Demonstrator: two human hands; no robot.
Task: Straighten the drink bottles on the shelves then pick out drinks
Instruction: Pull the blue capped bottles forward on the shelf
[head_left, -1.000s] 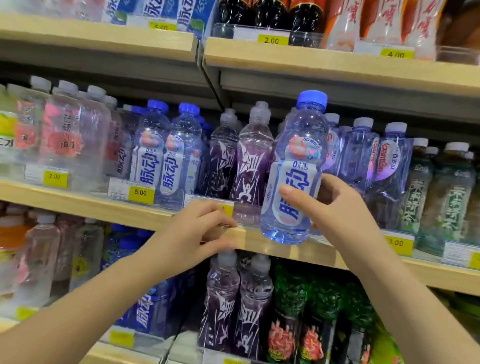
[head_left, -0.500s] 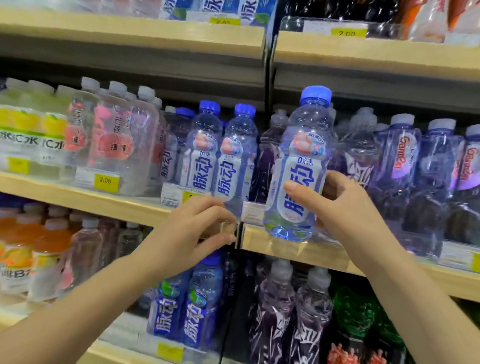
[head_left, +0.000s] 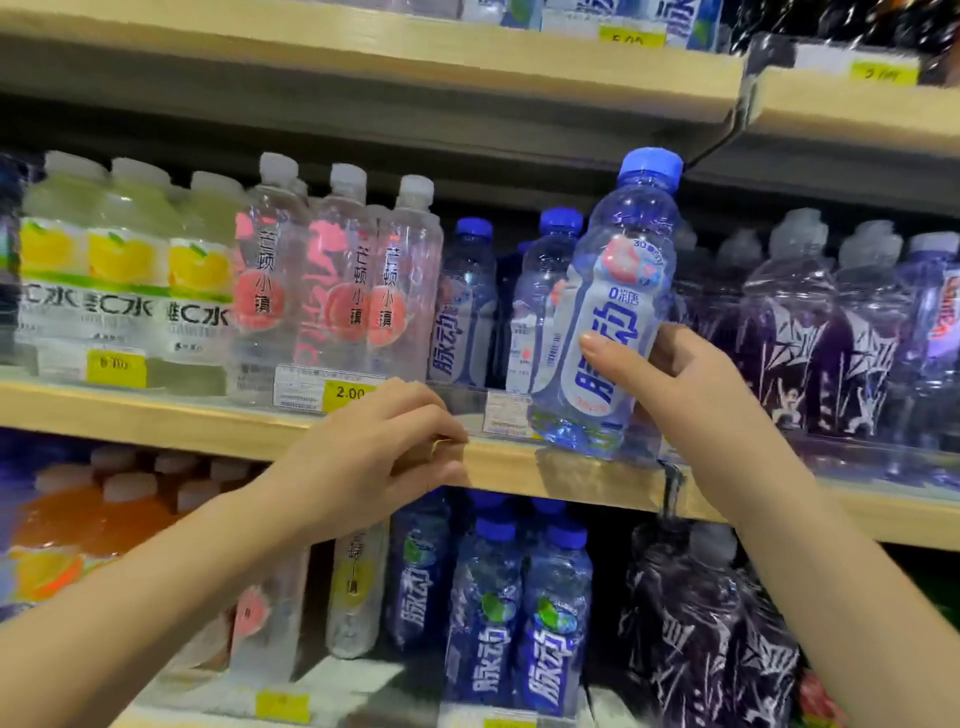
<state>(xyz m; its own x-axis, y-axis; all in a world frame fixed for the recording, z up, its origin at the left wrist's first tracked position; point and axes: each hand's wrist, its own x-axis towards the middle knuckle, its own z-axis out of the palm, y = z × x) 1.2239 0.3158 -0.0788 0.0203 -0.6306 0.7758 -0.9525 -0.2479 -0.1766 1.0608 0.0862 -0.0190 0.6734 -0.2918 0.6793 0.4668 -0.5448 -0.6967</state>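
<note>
Status: right hand (head_left: 691, 395) is clamped on a blue-capped bottle (head_left: 613, 312), thumb across the front label and fingers wrapped behind. The bottle sits at the front lip of the middle shelf (head_left: 519, 470), just right of the two same-brand bottles (head_left: 462, 306) and in front of the purple bottles (head_left: 789, 332). Can't tell if its base touches the shelf or hangs just above it. Left hand (head_left: 374, 452) is apart from the right, fingers curled against the shelf lip near the yellow price tag (head_left: 348, 392); can't tell if it pinches anything. Orientation: long axis near vertical, cap up, top leaning a little to the right, label facing the camera. Progress, my read: the lemon bottles (head_left: 119, 275) and pink bottles (head_left: 337, 280) stand upright with labels forward, so that stretch looks tidy. One of the same-brand pair shows its side label and may want a turn. The held bottle is either being picked out or re-seated, unclear which. Lower shelf rows look rougher, likely left to do.
</note>
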